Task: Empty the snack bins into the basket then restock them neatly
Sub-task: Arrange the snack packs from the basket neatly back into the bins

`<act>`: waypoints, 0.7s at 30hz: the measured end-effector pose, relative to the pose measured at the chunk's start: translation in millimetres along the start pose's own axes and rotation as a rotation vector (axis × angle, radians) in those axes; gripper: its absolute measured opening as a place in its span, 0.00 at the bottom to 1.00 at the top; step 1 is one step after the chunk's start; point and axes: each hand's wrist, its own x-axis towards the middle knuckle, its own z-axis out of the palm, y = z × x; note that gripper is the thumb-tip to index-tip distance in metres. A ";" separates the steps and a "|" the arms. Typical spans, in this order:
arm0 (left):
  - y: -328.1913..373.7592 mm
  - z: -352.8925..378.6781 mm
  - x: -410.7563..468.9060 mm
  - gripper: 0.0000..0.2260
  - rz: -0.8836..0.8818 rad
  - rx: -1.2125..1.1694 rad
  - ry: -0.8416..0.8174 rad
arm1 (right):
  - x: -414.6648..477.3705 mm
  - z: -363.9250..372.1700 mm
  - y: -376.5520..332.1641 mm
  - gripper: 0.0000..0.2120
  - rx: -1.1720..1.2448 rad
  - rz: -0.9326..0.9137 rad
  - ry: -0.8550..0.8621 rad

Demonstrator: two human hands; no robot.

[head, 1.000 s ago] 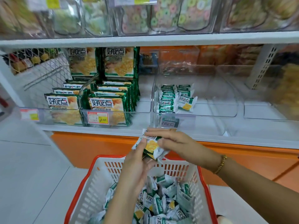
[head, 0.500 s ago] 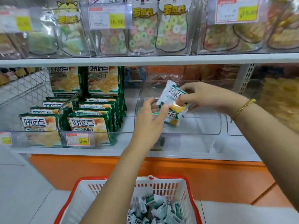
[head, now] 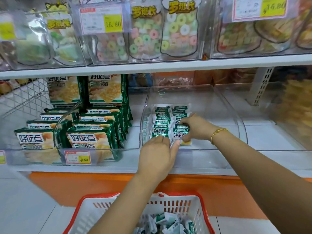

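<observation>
Head view: at frame centre, inside the clear bin (head: 236, 119), the right hand (head: 195, 129) pinches a small green packet (head: 180, 135) at the front of the right row (head: 179, 114). The left hand (head: 157, 154), fingers fairly straight, presses on the front of the left row (head: 161, 122). Loose packets (head: 166, 222) lie in the basket (head: 199, 205) at the bottom. The upright rows look lightly propped, so lifting either hand abruptly could topple them forward. A crooked placement would spoil the line.
</observation>
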 end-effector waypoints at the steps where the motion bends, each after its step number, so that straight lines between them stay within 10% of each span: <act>1: -1.5 2.9 0.5 0.25 0.004 -0.007 0.011 | 2.2 -0.1 1.4 0.37 0.021 0.016 0.044; 6: 0.0 3.3 1.0 0.30 0.008 -0.051 0.043 | 7.2 -0.2 6.0 0.45 0.190 0.251 0.072; 13: -6.5 -3.9 -3.8 0.21 0.071 -0.208 -0.035 | 2.4 -3.5 2.8 0.45 0.281 0.131 0.108; 21: -5.2 -26.7 -81.2 0.12 -0.114 -0.669 0.124 | -92.1 -5.8 -31.5 0.12 0.301 -0.376 0.431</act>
